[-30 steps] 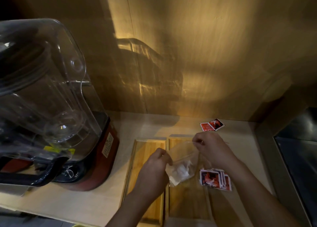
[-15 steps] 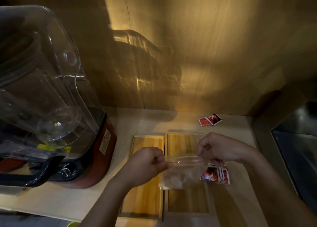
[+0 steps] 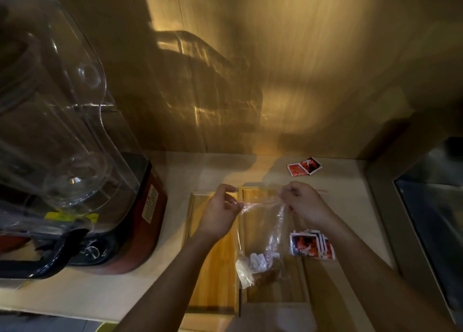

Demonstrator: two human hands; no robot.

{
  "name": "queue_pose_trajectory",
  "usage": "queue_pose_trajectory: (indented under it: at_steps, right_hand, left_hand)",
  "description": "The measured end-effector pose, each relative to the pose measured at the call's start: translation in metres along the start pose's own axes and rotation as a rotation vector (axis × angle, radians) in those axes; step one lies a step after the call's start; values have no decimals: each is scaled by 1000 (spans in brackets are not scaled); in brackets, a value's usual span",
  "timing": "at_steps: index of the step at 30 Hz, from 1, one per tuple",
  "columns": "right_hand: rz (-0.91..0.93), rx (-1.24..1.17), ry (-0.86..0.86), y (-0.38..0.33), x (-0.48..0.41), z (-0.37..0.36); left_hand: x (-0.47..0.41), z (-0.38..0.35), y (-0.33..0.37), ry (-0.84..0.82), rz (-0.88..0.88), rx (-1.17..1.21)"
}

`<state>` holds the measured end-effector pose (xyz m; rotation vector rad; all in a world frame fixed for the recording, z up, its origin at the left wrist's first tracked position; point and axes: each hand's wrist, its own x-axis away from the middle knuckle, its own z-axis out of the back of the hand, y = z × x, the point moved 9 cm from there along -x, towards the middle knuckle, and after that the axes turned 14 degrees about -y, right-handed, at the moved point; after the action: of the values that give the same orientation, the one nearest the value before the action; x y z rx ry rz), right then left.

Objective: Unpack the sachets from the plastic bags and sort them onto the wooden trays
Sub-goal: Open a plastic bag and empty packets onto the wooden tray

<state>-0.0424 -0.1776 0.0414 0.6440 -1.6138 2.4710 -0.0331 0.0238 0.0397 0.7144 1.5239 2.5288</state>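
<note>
A clear plastic bag (image 3: 260, 234) hangs over two wooden trays, with white and brown sachets (image 3: 260, 261) gathered at its bottom. My left hand (image 3: 220, 214) pinches the bag's top edge on the left. My right hand (image 3: 300, 204) pinches the same edge on the right, so the mouth is stretched between them. The left wooden tray (image 3: 215, 269) and the right wooden tray (image 3: 288, 289) lie side by side on the counter. A stack of red sachets (image 3: 312, 244) lies at the right tray's right edge. Two more red sachets (image 3: 304, 166) lie near the back wall.
A large blender (image 3: 62, 156) with a clear cover and red base fills the left of the counter. A wooden wall (image 3: 275, 68) runs behind. A dark metal sink or appliance (image 3: 431, 219) sits at the right. Bare counter (image 3: 175, 181) lies between blender and trays.
Both hands rose and moved back with the bag's top edge. The bag now hangs lower and longer, and its sachets have slid to the bottom.
</note>
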Motion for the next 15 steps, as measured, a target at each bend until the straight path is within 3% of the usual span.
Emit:
queue_pose_trajectory:
  at_steps: [2,4,10,12,15]
  right_hand:
    - [-12,-108,55,15,7,-9]
    - [30,-138,-11,22,15,-29]
    - [31,331,-342,57,44,-90]
    - [12,449,-356,76,50,-100]
    - [-7,537,-239,84,55,-98]
  left_hand:
    - [6,-2,-10,73,7,64]
    - [13,-11,-20,72,0,28]
    - [39,-69,-65,-223,68,-211]
    - [50,-85,-82,-294,102,-371]
    - [60,-97,-94,-289,118,-565]
